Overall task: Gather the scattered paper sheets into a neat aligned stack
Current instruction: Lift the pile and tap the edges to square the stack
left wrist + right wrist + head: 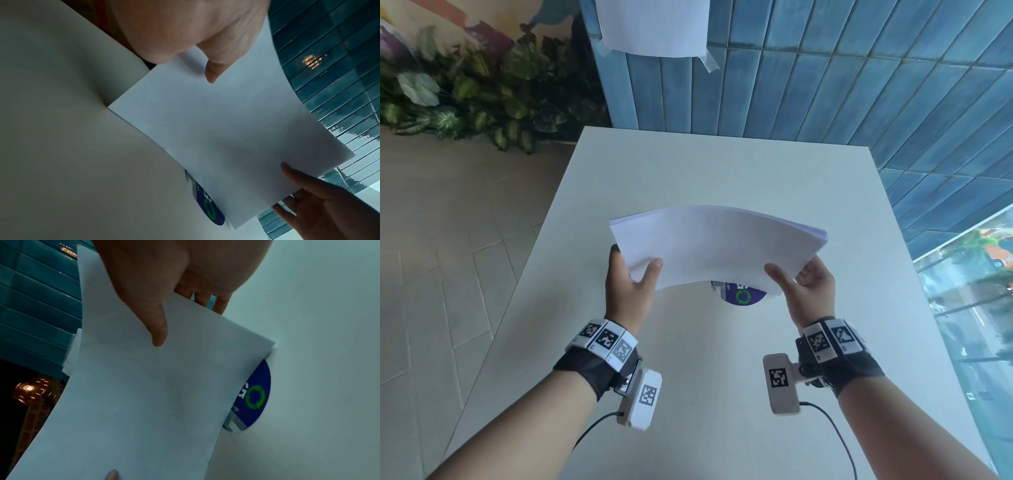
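Fingers (616, 253) of left hand (628, 284) and right hand (810, 291) pinched on bowed white paper-sheet stack (719, 246), thumbs on top | stack held between both hands, above white surface (688, 394) | sheets gathered, edges near flush | left: square and set down

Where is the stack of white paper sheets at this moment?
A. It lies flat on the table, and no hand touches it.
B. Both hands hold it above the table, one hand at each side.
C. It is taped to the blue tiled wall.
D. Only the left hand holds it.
B: the left hand and the right hand each grip one side of the paper stack, which bows upward above the table.
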The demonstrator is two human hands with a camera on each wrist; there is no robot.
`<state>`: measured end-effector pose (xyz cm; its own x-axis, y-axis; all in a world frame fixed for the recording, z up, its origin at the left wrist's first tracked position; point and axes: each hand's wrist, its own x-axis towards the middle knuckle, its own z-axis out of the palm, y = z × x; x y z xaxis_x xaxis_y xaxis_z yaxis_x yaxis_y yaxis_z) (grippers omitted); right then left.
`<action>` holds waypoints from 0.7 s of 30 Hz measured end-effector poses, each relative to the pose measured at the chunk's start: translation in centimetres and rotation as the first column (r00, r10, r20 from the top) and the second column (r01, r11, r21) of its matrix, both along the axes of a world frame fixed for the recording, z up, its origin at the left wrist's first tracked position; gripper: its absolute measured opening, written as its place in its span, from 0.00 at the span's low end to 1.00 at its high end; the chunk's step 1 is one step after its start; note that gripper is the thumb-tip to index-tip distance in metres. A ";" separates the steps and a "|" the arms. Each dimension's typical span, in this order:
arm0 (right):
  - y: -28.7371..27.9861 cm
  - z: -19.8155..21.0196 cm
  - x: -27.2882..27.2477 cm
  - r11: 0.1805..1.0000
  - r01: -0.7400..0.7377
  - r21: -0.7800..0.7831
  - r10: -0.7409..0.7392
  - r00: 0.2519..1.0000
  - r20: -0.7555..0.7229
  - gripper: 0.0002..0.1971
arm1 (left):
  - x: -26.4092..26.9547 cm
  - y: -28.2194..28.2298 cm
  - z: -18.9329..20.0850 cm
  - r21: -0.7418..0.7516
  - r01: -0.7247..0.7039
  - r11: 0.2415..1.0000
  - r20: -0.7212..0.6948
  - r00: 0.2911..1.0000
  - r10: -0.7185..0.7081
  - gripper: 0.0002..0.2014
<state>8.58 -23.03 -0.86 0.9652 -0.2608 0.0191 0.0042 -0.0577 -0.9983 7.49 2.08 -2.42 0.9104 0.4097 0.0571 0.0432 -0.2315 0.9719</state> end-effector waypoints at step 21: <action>0.7 -2.0 1.3 0.986 0.115 -0.119 -0.119 0.993 -0.027 0.14 | 0.3 -1.1 -1.1 0.034 0.056 0.998 -0.048 0.997 -0.055 0.13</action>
